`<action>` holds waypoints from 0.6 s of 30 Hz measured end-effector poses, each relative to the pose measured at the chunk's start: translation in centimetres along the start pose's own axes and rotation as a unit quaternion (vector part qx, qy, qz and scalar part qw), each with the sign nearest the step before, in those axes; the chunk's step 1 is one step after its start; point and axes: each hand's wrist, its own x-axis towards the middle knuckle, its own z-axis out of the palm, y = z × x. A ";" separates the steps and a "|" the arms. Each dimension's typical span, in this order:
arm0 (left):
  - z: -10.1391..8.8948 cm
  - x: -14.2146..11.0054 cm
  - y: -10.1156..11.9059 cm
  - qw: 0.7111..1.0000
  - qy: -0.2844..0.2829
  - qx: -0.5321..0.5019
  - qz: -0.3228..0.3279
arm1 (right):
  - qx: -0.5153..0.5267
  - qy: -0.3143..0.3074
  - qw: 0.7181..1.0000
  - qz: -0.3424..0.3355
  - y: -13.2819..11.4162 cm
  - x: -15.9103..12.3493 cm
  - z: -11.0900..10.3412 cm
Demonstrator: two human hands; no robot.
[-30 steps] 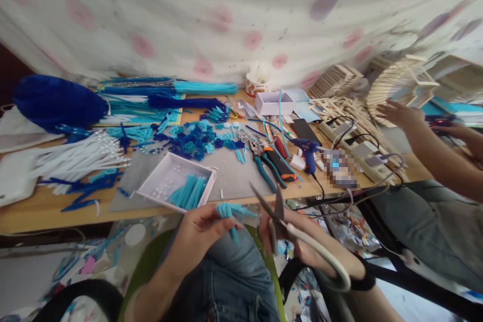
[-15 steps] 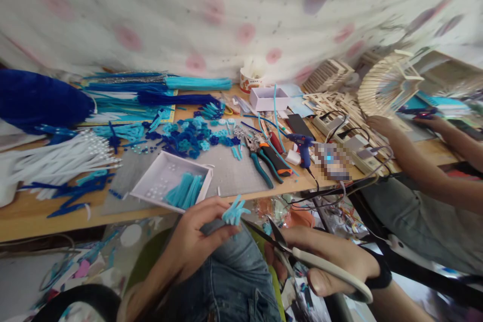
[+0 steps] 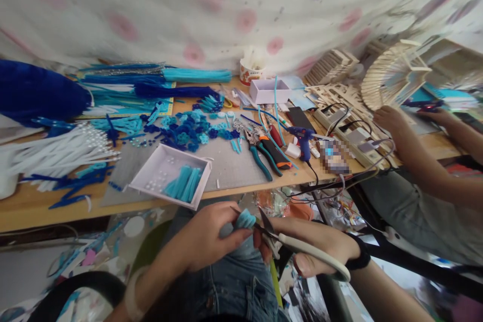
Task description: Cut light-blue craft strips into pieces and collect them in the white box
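Observation:
Between the thumb and fingers of my left hand [image 3: 213, 234] is a small bundle of light-blue pipe cleaner pieces [image 3: 246, 219], held above my lap. My right hand [image 3: 313, 249] grips white-handled scissors [image 3: 294, 242] with the blades apart. The blades reach the bundle, and one tip shows beside my left fingers; whether they touch it I cannot tell. Just beyond my left hand, at the table edge, a white box [image 3: 147, 173] holds light-blue pipe cleaner pieces [image 3: 183, 183] and white beads.
Blue pipe cleaner flowers [image 3: 188, 128] and pearl-tipped white stems [image 3: 68, 153] lie on the table [image 3: 22, 219]. Pliers [image 3: 260, 161], a blue glue gun [image 3: 303, 143] and a power strip [image 3: 347, 138] are to the right. A co-worker's hands [image 3: 392, 121] work beside a wooden-stick structure [image 3: 388, 75].
The scissors have moved left and up to the bundle. The light-blue pieces, earlier fanned out, now appear more bunched and turned, and my left hand has shifted slightly right.

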 end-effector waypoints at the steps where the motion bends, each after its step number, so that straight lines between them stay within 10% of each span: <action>1: 0.0 0.0 0.2 1.000 0.001 0.012 -0.008 | 0.007 -0.001 1.000 0.002 -0.1 0.0 0.0; 12: 0.6 -1.2 -0.2 0.989 0.094 0.051 -0.099 | 0.041 0.021 0.999 -0.006 0.2 0.3 -0.1; 18: 0.6 -2.1 -0.6 0.949 0.224 0.196 0.107 | 0.018 0.071 0.997 -0.022 0.4 0.0 0.2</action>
